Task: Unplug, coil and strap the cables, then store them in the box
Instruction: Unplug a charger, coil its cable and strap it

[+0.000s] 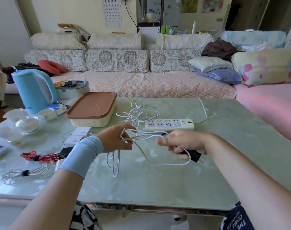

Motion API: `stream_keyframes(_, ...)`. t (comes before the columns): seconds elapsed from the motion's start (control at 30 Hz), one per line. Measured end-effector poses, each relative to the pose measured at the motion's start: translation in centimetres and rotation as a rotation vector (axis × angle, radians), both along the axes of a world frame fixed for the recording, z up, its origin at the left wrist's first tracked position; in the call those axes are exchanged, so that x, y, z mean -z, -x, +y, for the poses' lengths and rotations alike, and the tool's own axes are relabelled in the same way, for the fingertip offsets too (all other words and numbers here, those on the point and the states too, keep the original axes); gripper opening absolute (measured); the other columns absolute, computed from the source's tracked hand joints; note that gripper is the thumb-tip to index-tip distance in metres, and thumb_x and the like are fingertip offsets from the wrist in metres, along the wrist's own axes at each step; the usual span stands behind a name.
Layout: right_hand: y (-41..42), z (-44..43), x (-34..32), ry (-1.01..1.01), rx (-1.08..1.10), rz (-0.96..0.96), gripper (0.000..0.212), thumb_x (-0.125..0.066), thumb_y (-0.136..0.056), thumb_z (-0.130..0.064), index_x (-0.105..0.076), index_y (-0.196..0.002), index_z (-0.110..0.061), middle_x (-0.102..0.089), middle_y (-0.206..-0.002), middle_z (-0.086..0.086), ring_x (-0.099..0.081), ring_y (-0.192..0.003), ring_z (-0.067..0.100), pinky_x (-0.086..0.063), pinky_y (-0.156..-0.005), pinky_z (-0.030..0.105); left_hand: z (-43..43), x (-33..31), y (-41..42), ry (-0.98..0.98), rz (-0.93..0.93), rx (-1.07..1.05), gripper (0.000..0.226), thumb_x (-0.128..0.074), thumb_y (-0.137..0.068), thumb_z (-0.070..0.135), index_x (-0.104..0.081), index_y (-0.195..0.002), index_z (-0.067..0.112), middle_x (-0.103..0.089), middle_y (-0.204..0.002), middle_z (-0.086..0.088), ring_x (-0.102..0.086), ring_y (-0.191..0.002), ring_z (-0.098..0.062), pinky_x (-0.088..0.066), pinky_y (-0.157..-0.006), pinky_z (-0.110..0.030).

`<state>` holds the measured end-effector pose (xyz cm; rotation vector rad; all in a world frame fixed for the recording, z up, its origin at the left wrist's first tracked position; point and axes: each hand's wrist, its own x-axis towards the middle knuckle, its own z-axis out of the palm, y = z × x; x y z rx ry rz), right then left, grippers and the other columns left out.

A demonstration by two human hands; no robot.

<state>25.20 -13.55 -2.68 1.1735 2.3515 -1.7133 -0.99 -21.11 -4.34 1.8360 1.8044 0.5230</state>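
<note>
Just in front of the power strip [169, 125], the left hand [114, 139] pinches gathered loops of white charging cable [114, 165], apparently forming a coil. The right hand [182, 141] grips the cable's black plug adapter [193, 155], feeding slack. The storage box [91, 112] sits left of the strip, lid on.

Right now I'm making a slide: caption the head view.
Left hand and right hand hold a looped white cable; the right also grips a black charger.

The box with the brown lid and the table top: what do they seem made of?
The box looks like matte cream plastic, with ribbed moulded walls; its brown lid has a soft sheen. The table top seems glass or clear vinyl over a leaf pattern, given its glossy reflections.
</note>
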Motion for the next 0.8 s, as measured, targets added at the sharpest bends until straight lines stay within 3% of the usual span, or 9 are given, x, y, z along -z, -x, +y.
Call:
stream_keyframes(0.13, 0.7, -0.3, -0.1, 0.054, 0.013, 0.124, 0.041, -0.057, -0.096, -0.044, -0.043, -0.071, -0.014, -0.036, -0.057, 0.004, -0.039, -0.043, 0.018, -0.034, -0.047, 0.026, -1.2, -0.3, 0.6, 0.111, 0.039, -0.001, 0.051, -0.078, -0.079, 0.022, -0.053, -0.121, 0.038, -0.073, -0.094, 0.009, -0.068, -0.087, -0.007, -0.05, -0.083, -0.018)
stream_keyframes(0.2, 0.9, -0.5, 0.0, -0.023, -0.014, 0.148, 0.033, -0.049, -0.103, -0.032, -0.047, -0.077, -0.012, -0.049, -0.062, 0.006, -0.056, -0.048, 0.02, -0.04, -0.047, 0.022, -1.6, -0.5, 0.7, 0.158, 0.013, -0.003, 0.049, -0.076, -0.08, 0.025, -0.056, -0.124, 0.032, -0.074, -0.095, 0.007, -0.069, -0.085, -0.009, -0.053, -0.086, -0.024)
stream_keyframes(0.27, 1.3, -0.9, -0.1, -0.07, -0.02, 0.171, 0.026, -0.046, -0.104, -0.029, -0.056, -0.09, -0.01, -0.053, -0.061, 0.005, -0.06, -0.049, 0.021, -0.041, -0.045, 0.023, -2.2, -1.0, 1.1, 0.208, 0.141, -0.017, 0.058, -0.078, -0.078, 0.035, -0.055, -0.13, 0.032, -0.071, -0.11, 0.008, -0.065, -0.098, -0.008, -0.048, -0.1, -0.032)
stream_keyframes(0.37, 2.1, -1.3, -0.3, -0.045, -0.011, 0.205, 0.024, -0.045, -0.105, -0.028, -0.057, -0.099, -0.008, -0.036, -0.055, 0.0, -0.04, -0.037, 0.015, -0.034, -0.043, 0.024, -3.6, -2.5, 1.2, 0.248, 0.318, -0.081, 0.112, -0.082, -0.065, 0.053, -0.017, -0.153, 0.03, -0.036, -0.152, 0.009, -0.038, -0.138, -0.013, -0.025, -0.117, -0.033)
stream_keyframes(0.47, 3.0, -2.0, -0.4, -0.065, -0.041, 0.153, 0.023, -0.045, -0.104, -0.027, -0.059, -0.096, -0.01, -0.029, -0.056, -0.002, -0.031, -0.038, 0.015, -0.03, -0.046, 0.028, -4.4, -4.0, -1.5, -0.086, 0.161, -0.009, 0.13, -0.085, -0.059, 0.05, 0.003, -0.154, 0.034, -0.017, -0.158, 0.011, -0.017, -0.146, -0.01, -0.015, -0.116, -0.026)
stream_keyframes(0.57, 3.6, -2.5, -1.0, -0.095, -0.068, 0.181, 0.025, -0.048, -0.103, -0.029, -0.061, -0.092, -0.011, -0.028, -0.056, -0.002, -0.029, -0.04, 0.016, -0.032, -0.047, 0.028, -3.0, -3.1, -4.8, -0.166, -0.024, 0.087, 0.133, -0.09, -0.058, 0.04, 0.002, -0.153, 0.034, -0.036, -0.146, 0.017, -0.033, -0.135, 0.004, -0.024, -0.112, -0.019)
stream_keyframes(0.67, 3.3, -2.2, -1.7, -0.096, -0.058, 0.284, 0.023, -0.053, -0.101, -0.025, -0.062, -0.087, -0.009, -0.028, -0.052, -0.001, -0.027, -0.035, 0.013, -0.031, -0.044, 0.026, -1.3, -1.3, -5.4, -0.027, -0.172, 0.1, 0.113, -0.091, -0.059, 0.032, -0.023, -0.149, 0.033, -0.067, -0.104, 0.014, -0.064, -0.084, -0.004, -0.05, -0.083, -0.021)
stream_keyframes(0.73, 2.8, -2.0, -1.9, -0.16, -0.049, 0.286, 0.022, -0.061, -0.097, -0.024, -0.066, -0.082, -0.01, -0.032, -0.049, 0.002, -0.027, -0.034, 0.013, -0.032, -0.044, 0.025, -1.0, -1.0, -5.5, 0.162, -0.208, 0.149, 0.08, -0.087, -0.056, 0.042, -0.049, -0.125, 0.038, -0.073, -0.1, 0.01, -0.06, -0.075, -0.012, -0.05, -0.067, -0.024)
stream_keyframes(0.8, 2.2, -1.8, -2.1, -0.252, -0.042, 0.215, 0.021, -0.07, -0.09, -0.028, -0.069, -0.078, -0.011, -0.033, -0.054, 0.008, -0.028, -0.038, 0.017, -0.032, -0.045, 0.025, -1.1, -1.1, -6.1, 0.366, -0.076, 0.227, 0.063, -0.081, -0.057, 0.055, -0.06, -0.115, 0.044, -0.074, -0.102, 0.008, -0.053, -0.076, -0.014, -0.047, -0.069, -0.025)
